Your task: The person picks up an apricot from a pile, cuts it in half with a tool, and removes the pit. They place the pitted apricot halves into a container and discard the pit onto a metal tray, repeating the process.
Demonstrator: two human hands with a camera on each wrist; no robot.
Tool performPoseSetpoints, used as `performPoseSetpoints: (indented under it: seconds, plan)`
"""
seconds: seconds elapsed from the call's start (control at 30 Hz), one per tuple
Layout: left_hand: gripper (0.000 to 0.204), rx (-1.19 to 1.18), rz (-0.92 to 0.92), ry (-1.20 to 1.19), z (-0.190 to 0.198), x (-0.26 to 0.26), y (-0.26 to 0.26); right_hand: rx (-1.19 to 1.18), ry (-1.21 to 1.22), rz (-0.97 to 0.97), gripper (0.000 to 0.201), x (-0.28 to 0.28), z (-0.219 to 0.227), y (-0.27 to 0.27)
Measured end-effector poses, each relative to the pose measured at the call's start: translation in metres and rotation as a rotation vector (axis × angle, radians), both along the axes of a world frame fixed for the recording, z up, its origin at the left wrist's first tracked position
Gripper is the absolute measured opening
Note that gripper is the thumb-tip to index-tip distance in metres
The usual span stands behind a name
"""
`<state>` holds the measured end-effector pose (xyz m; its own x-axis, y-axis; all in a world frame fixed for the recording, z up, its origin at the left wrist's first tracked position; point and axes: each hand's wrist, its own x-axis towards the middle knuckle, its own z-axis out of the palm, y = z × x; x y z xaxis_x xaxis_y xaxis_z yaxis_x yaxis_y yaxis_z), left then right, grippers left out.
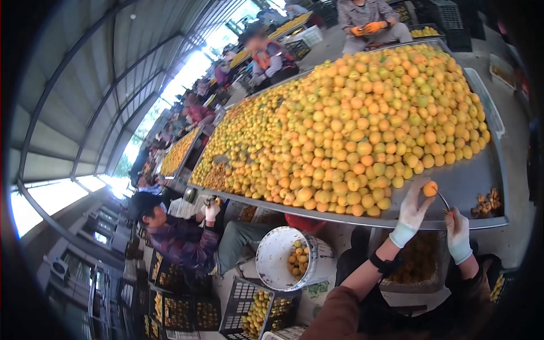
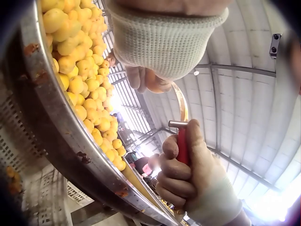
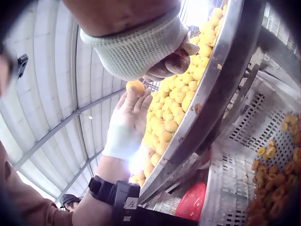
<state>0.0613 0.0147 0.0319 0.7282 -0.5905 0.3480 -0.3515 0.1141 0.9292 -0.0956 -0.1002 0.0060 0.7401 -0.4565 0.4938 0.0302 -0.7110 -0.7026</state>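
An orange apricot (image 1: 430, 188) is pinched in the fingertips of my gloved left hand (image 1: 412, 211), above the table's near edge. My gloved right hand (image 1: 458, 233) grips a knife by its red handle (image 2: 183, 147), fingers curled round it. The thin curved blade (image 2: 181, 101) reaches up to the apricot, overlapping its edge in the head view. From the right wrist view the left hand (image 3: 128, 120) holds the apricot (image 3: 135, 87) up at its fingertips. A large heap of apricots (image 1: 362, 124) covers much of the metal table (image 1: 453, 175) beyond both hands.
Brown scraps (image 1: 487, 203) lie in the table's near right corner. Below the rim, a white crate (image 3: 230, 141) holds halved apricots. A white bucket (image 1: 272, 258) with several apricots stands to the left, beside a seated person (image 1: 181, 241). Other people sit around farther tables.
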Motion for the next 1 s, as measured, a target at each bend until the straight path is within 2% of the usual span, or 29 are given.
performPoseSetpoints:
  seconds: [0.03, 0.2, 0.33, 0.4, 0.47, 0.57, 0.63, 0.67, 0.73, 0.87, 0.93, 0.97, 1.0]
  plan:
    - [0.048, 0.016, -0.002, -0.026, 0.000, 0.000, 0.002, -0.126, -0.087, -0.086, 0.037, 0.001, -0.011, 0.000]
    - [0.050, 0.053, 0.044, -0.150, -0.007, 0.001, 0.004, -0.061, 0.008, -0.064, 0.036, 0.006, -0.015, 0.005]
    - [0.048, 0.034, 0.007, -0.050, -0.006, -0.005, 0.005, -0.121, 0.001, -0.108, 0.037, 0.007, -0.031, 0.009]
    - [0.042, -0.124, -0.047, 0.222, -0.002, -0.014, 0.004, -0.143, -0.032, -0.121, 0.037, 0.011, -0.050, 0.010]
    - [0.037, -0.092, -0.014, 0.223, -0.004, -0.020, 0.003, -0.166, -0.065, -0.134, 0.038, 0.010, -0.058, 0.012]
    - [0.029, -0.001, 0.011, 0.249, -0.007, -0.025, 0.005, -0.029, 0.051, -0.106, 0.040, 0.013, -0.051, 0.016]
    - [0.027, 0.041, 0.012, 0.271, -0.002, -0.030, 0.006, 0.325, 0.138, 0.057, 0.040, 0.017, -0.025, 0.020]
    - [0.027, 0.042, 0.014, 0.273, 0.000, -0.030, 0.005, 0.327, 0.140, 0.058, 0.040, 0.017, -0.034, 0.021]
    - [0.029, -0.090, -0.050, 0.304, 0.000, -0.029, 0.004, -0.033, -0.090, -0.112, 0.039, 0.017, -0.062, 0.021]
    - [0.032, -0.056, -0.061, 0.335, -0.007, -0.025, 0.003, -0.065, 0.057, -0.126, 0.037, 0.012, -0.060, 0.012]
    - [0.035, -0.033, -0.108, 0.371, -0.011, -0.022, 0.002, 0.059, 0.212, -0.079, 0.038, 0.011, -0.055, 0.010]
    - [0.035, -0.031, -0.109, 0.374, -0.013, -0.020, 0.002, 0.060, 0.215, -0.081, 0.038, 0.010, -0.059, 0.011]
    - [0.032, 0.058, -0.059, 0.276, -0.015, -0.017, 0.001, 0.036, 0.154, -0.092, 0.039, 0.008, -0.065, 0.012]
